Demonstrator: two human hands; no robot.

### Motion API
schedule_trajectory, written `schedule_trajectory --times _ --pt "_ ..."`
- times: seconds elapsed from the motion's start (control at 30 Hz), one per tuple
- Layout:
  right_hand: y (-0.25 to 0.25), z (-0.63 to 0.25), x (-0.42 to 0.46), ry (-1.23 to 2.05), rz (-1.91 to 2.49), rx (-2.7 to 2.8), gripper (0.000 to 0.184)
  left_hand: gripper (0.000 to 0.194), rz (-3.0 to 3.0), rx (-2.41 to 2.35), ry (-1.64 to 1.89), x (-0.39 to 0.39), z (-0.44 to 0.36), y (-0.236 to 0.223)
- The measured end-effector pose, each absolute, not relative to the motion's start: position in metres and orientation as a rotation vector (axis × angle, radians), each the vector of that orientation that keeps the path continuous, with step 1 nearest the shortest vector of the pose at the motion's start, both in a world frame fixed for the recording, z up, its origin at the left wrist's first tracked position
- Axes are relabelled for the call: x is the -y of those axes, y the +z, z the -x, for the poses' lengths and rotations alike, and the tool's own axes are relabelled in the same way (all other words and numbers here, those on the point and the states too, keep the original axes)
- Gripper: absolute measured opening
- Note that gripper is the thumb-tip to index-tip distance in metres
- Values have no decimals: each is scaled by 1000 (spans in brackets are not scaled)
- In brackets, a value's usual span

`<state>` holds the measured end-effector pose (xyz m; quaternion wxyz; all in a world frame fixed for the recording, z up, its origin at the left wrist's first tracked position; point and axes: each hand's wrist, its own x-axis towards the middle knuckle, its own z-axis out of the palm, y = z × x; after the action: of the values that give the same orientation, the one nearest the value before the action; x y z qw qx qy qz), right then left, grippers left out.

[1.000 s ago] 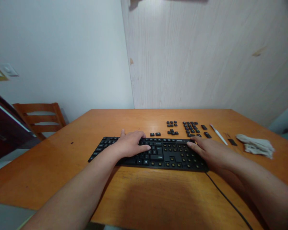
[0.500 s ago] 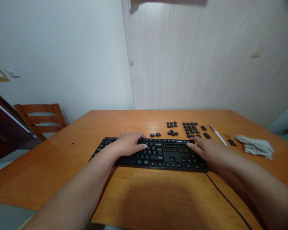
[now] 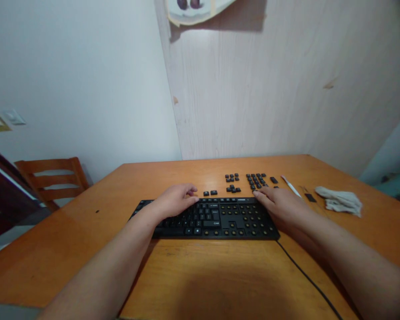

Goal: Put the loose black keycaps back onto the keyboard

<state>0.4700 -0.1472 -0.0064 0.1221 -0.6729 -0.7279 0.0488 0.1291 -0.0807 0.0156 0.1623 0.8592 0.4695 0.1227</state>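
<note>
A black keyboard (image 3: pixel 183 232) lies on the wooden table in front of me. Its right part has lost its keycaps, leaving small yellowish-brown stems in view, while keys remain on the left and middle. Over the left half rests my left hand (image 3: pixel 176 200), open, its thumb apart from the loosely bent fingers near the keyboard's far edge. At the far right corner, my right hand (image 3: pixel 276 202) is open with its thumb stretched along the far edge; its other fingers are partly hidden. Just beyond that hand sit loose black keycaps (image 3: pixel 256 180) in rows.
More keycaps (image 3: pixel 232 178) lie behind the keyboard, with two wider ones (image 3: pixel 214 193) nearer the left hand. A white pen-like stick (image 3: pixel 290 186), a small dark piece (image 3: pixel 310 198) and a greyish cloth (image 3: pixel 340 202) lie right. The keyboard's cable (image 3: pixel 306 275) runs toward me. A chair (image 3: pixel 53 178) stands left.
The camera view has tilted up and turned slightly right. Both hands have shifted a little toward the keyboard's far edge; the right thumb has slid off its top face to that edge.
</note>
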Motion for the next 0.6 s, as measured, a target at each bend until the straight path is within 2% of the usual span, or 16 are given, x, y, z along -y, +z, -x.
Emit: schedule_trajectory --times 0.23,0.6 --pt "-11 -474 137 169 1967 1943 42 35 -2548 -1404 280 61 -141 24" --pt "-18 -468 137 137 1977 1839 43 27 -2554 -1385 142 33 -167 13"
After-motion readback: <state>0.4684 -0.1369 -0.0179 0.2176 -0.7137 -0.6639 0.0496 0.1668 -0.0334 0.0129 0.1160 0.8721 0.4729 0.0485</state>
